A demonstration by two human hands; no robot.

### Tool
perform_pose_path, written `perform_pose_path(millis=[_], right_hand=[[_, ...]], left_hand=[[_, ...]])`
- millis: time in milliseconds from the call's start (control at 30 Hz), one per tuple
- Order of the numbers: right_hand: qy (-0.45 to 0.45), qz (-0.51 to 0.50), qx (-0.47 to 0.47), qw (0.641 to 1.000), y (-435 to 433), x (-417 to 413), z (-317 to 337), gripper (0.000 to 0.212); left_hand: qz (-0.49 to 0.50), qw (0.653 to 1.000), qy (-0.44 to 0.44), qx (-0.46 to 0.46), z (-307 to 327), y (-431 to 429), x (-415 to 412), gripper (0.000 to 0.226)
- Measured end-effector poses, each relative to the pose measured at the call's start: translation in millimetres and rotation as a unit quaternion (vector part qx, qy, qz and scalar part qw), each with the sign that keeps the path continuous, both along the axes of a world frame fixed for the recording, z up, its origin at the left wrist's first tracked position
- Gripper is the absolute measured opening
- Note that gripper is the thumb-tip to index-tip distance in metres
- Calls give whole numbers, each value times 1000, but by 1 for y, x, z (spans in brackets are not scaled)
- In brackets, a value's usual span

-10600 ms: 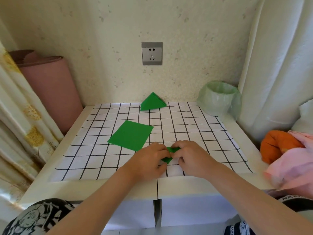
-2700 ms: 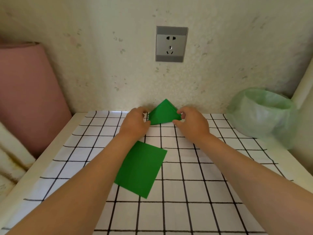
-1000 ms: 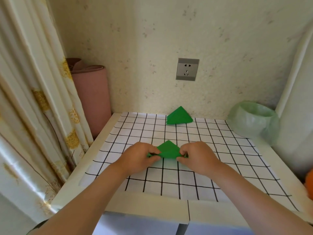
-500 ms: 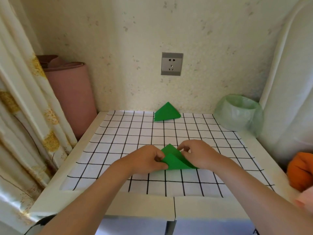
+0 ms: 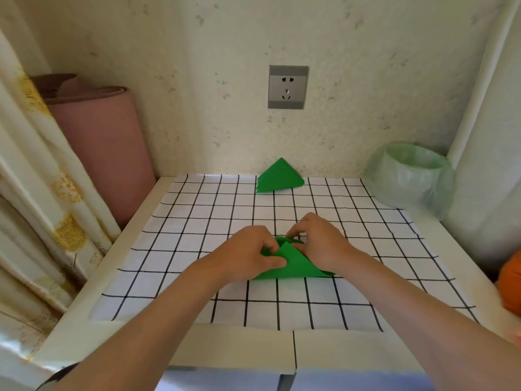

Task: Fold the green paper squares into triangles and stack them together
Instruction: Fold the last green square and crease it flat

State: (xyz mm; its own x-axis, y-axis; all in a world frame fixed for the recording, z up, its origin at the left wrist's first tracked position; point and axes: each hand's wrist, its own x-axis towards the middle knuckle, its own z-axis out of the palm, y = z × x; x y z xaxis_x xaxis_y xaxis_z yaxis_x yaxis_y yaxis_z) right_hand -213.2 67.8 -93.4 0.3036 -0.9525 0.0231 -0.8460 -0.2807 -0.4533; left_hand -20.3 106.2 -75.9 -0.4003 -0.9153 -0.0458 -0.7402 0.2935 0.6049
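Note:
A green paper [image 5: 293, 263] folded into a triangle lies on the checked mat [image 5: 197, 221] near the table's middle. My left hand [image 5: 248, 258] grips its left part, thumb on top of the fold. My right hand [image 5: 318, 241] holds its right side, fingers curled over the upper edge. Both hands cover part of the paper. A stack of folded green triangles [image 5: 279, 177] sits at the mat's far edge, leaning by the wall.
A bin lined with a pale green bag [image 5: 408, 176] stands at the back right. A pink rolled mat [image 5: 104, 148] leans at the back left beside a curtain [image 5: 31, 179]. An orange object [image 5: 511, 283] lies at the right edge.
The paper between my hands has been folded lower and flatter onto the mat. My hands stay on it, and the view has shifted slightly.

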Motion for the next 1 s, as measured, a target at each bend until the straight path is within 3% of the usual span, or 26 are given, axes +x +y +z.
perform_pose_path(millis=[100,267,400,500,567,667,800,1000], right_hand=[[-119,-18,28,992,0,-1,4,15],[-285,-34,98,953,8,0,21,41],[-342,-45,125,930,18,-2,34,21],[-325,-29,124,937,24,-3,39,22],[-294,-13,104,950,25,-4,38,10],[-298,-32,87,950,24,-6,36,10],[-329,-52,75,940,21,-9,35,12],[-267,-33,52,962,19,-8,30,14]], left_hand=[[39,997,43,-42,-1,-1,2,11],[62,986,152,-9,4,-4,3,7],[92,973,208,-31,7,-3,-2,5],[103,963,245,-40,8,-4,-5,4],[111,958,261,-35,8,-4,-7,19],[124,960,251,-21,5,-5,-12,36],[133,960,245,-30,3,-5,-16,18],[111,956,269,-29,3,-2,-19,26]])
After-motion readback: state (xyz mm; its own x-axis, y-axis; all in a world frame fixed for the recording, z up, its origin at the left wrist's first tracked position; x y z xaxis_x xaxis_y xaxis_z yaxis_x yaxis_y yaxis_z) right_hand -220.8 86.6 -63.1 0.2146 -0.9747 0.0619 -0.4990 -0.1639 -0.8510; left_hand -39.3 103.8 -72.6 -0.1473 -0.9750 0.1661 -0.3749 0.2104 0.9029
